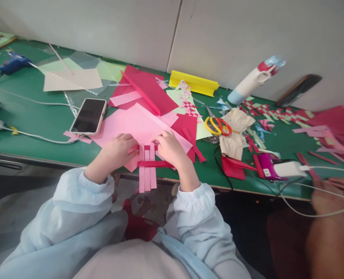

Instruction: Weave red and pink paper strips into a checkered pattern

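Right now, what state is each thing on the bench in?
left hand, fingers curled, pressing on the pink strips
right hand, fingers curled, on the same strips
pink strips, side by side, ends overhanging the table edge, crossed by a red strip
phone, face up, screen dark
scissors, lying flat, blades together
bottle, tilted, not upright, lid on

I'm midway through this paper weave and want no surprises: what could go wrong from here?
1. The pink strips hang past the edge of the green table with nothing under them, so they might sag or slip out of line.
2. The red strip crossing them lies below the left hand and right hand, apparently unpinned, so it may slide down.
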`<state>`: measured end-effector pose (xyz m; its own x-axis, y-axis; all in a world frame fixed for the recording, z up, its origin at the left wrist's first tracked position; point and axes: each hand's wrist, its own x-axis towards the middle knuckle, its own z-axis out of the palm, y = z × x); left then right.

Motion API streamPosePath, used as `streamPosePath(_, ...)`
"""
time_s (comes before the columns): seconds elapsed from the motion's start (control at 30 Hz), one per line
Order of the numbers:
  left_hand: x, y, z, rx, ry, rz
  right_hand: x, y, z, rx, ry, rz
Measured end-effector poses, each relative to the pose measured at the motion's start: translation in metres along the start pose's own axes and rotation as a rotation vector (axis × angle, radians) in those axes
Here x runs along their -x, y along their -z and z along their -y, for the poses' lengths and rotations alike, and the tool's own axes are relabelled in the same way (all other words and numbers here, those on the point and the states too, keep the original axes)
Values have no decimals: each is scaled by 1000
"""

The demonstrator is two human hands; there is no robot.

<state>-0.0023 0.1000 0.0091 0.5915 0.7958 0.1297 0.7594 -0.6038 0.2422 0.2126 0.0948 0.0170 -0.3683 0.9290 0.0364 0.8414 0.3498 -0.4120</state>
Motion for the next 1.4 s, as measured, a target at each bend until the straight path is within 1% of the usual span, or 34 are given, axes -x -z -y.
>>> streamPosePath(0.1,-1,-1,-1,-31,7,-30,1,0,1,-13,-1,1)
streamPosePath(0.43,-3,-2,-1,-83,-6,-65,1,0,2,-18,-6,7)
streamPosePath(0.57,-4,-3,0,-85,0,-70,2,3,1,-20,-3,-18)
streamPosePath(0.73,0,-1,1,-100,23,-101,18,15,1,-105,28,-57)
streamPosePath(0.9,13,7,-4,-94,49,-148,42,23,5,-145,11,17)
streamPosePath(1.0,23,10,-10,-56,32,-173,51,20,7,-95,4,53)
streamPosePath(1.17,33,10,-20,-13,5,-146,55,13,5,2,14,50)
streamPosePath(1.27,34,8,-22,-5,7,-137,55,9,3,32,24,42)
streamPosePath(1.4,37,5,-20,5,17,-161,54,7,3,41,27,43)
